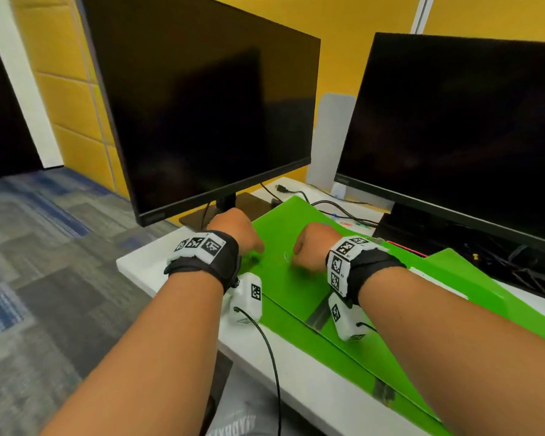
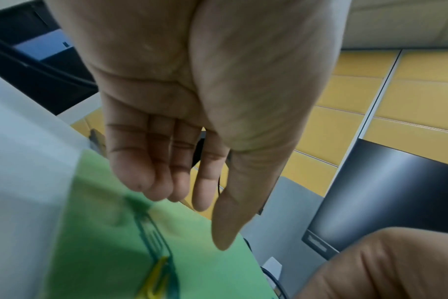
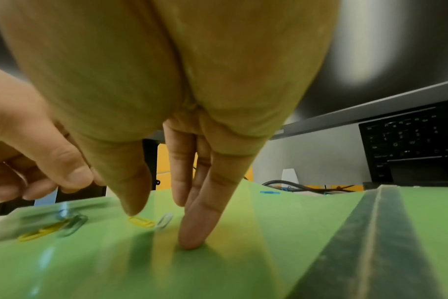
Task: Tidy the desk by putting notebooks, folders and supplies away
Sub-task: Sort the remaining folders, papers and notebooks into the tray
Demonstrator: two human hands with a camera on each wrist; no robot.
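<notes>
A green folder lies open and flat on the white desk. Several loose paper clips rest on it: a yellow one and a clear one by my right thumb, and a yellow and green cluster further left. My left hand hovers over the folder's left part with relaxed fingers, holding nothing, just above a green clip. My right hand points down with straight fingers, and one fingertip presses on the folder.
Two dark monitors stand close behind the folder. Black cables and loose clips lie between them. A second green folder sits to the right, with a laptop keyboard beyond. The desk's left edge drops to carpet.
</notes>
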